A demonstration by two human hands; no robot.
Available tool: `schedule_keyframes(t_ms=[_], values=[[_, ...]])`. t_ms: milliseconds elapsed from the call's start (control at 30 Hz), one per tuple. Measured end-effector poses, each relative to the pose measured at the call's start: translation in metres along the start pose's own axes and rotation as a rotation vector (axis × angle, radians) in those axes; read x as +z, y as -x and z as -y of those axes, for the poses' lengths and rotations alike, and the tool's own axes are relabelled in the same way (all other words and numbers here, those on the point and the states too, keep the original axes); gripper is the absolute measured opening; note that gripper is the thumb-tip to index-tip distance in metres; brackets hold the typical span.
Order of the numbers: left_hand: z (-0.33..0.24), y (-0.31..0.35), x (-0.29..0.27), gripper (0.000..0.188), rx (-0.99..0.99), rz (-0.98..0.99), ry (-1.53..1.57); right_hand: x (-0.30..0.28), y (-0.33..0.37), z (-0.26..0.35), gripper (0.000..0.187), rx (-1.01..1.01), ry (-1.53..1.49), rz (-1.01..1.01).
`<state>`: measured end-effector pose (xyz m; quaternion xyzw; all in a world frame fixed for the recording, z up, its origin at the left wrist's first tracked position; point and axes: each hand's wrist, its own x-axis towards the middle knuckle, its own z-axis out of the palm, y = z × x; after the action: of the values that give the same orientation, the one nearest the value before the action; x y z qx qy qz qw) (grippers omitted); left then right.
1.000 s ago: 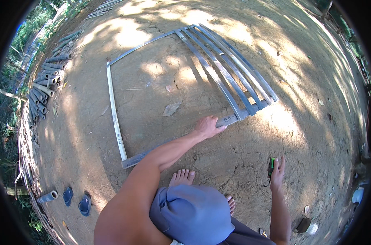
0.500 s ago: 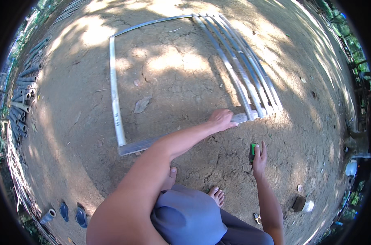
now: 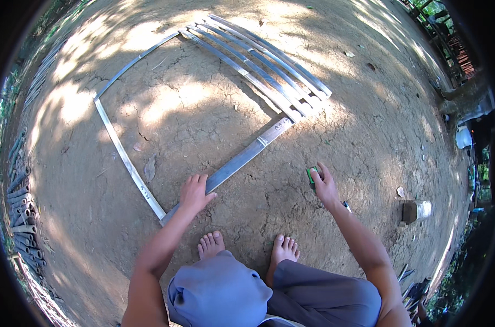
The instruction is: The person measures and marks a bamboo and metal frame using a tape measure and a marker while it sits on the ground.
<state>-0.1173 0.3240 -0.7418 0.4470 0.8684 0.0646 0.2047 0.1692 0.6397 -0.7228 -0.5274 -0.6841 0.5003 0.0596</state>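
A four-sided frame of flat split-bamboo strips lies on the ground before me. My left hand (image 3: 194,193) is over the near bamboo strip (image 3: 247,155), towards its left end, fingers across the far edge and thumb at the near edge. Several bamboo slats (image 3: 258,73) lie side by side across the frame's right part, their near ends on this strip. A side strip (image 3: 122,150) with dark markings closes the left. Off to the right, my right hand (image 3: 325,185) is closed round a green and black tape measure (image 3: 312,174), partly hidden by the fingers.
Cut bamboo tubes (image 3: 25,218) are piled at the far left. To the right stands a small block (image 3: 416,211). A pen-like thing (image 3: 346,206) shows beside my right wrist. My bare feet (image 3: 284,252) are just short of the frame on cracked earth.
My left hand has slid along the near strip, from beside the slats to near its left end. The view has turned, so the frame appears rotated. The right hand still holds the tape measure.
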Motion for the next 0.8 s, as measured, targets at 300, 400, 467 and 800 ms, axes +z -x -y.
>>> schedule_keyframes(t_ms=[300, 400, 467, 800], values=[[-0.022, -0.026, -0.008, 0.045, 0.055, -0.077, 0.116, 0.022, 0.005, 0.003, 0.072, -0.064, 0.022, 0.032], [-0.073, -0.055, -0.003, 0.048, 0.063, -0.030, 0.097, 0.024, 0.013, 0.017, 0.068, -0.053, -0.040, 0.061], [-0.108, -0.069, -0.003, 0.057, 0.097, 0.168, 0.263, 0.021, 0.017, 0.021, 0.066, -0.052, -0.075, 0.066], [-0.089, 0.000, 0.044, 0.065, 0.312, -0.035, 0.277, 0.003, 0.023, 0.005, 0.058, -0.068, -0.028, 0.067]])
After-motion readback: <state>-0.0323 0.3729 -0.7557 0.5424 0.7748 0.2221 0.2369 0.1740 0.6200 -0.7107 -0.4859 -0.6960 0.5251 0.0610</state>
